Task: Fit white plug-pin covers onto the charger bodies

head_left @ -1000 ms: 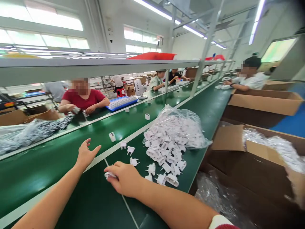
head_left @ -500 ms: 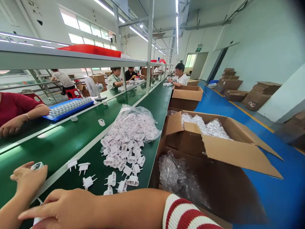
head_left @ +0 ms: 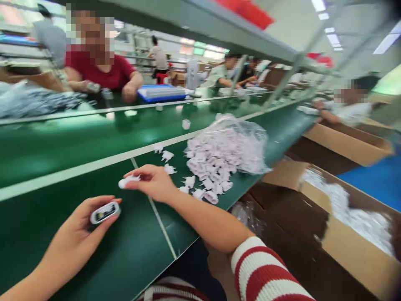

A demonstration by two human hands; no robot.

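Note:
My left hand (head_left: 84,225) grips a white oval plug housing (head_left: 105,212) whose open end shows dark and metal parts inside. Up and to the right of it, my right hand (head_left: 153,180) pinches a white plug piece (head_left: 129,181) between thumb and fingers. The two held pieces are apart, both over the green work surface (head_left: 131,259). Right of my right hand lies a heap of white plug pieces (head_left: 213,159), partly spilling from a clear plastic bag (head_left: 250,142). A few loose plug pieces (head_left: 167,156) lie just beyond my right hand.
A white piece (head_left: 186,124) sits on the green belt (head_left: 131,133) past the pale divider strip. Across it, a person in red (head_left: 103,77) works beside a blue tray (head_left: 161,94). Open cardboard boxes (head_left: 357,246) with bagged white pieces stand at the right, below the table edge.
The view has swung left and tilted. My right hand now shows a plug piece in its pinch and is farther from my left hand, which still holds the housing.

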